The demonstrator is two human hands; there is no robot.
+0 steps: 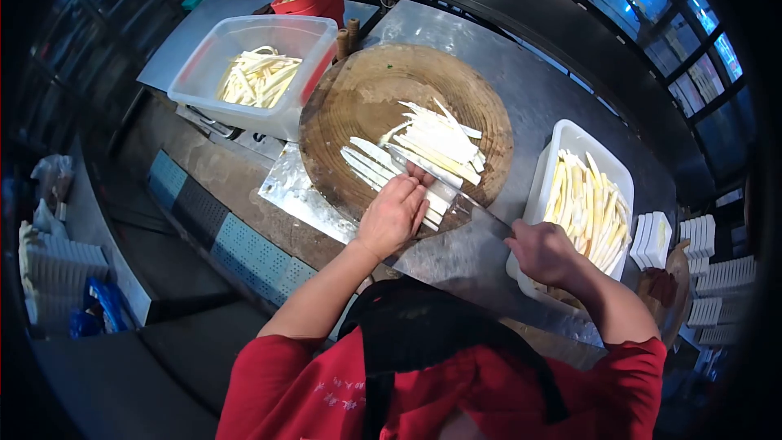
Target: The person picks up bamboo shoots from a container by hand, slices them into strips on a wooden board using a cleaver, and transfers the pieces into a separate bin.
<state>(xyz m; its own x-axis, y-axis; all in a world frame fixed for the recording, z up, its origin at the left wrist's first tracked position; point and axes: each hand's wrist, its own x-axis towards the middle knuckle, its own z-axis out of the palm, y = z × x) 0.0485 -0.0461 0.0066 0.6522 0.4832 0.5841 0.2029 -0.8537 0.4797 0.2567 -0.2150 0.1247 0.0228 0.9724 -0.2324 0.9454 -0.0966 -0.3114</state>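
Observation:
On a round wooden chopping block (358, 98) lie pale, long vegetable strips (371, 165) at the near left and a heap of cut strips (440, 134) at the centre. My left hand (393, 210) rests with curled fingers on the strips at the block's near edge. My right hand (544, 253) is closed round the handle of a knife (481, 205), whose blade points up and left, beside my left fingertips and against the strips. Just right of the block stands a white tub (538, 187) of long peeled vegetables (590, 212).
A clear plastic tub (191, 73) with cut strips (259, 77) stands at the back left. Behind it is a red container (322, 2) with something green. Stacked white trays (725, 277) are at the far right. The metal table (456, 28) extends behind the block.

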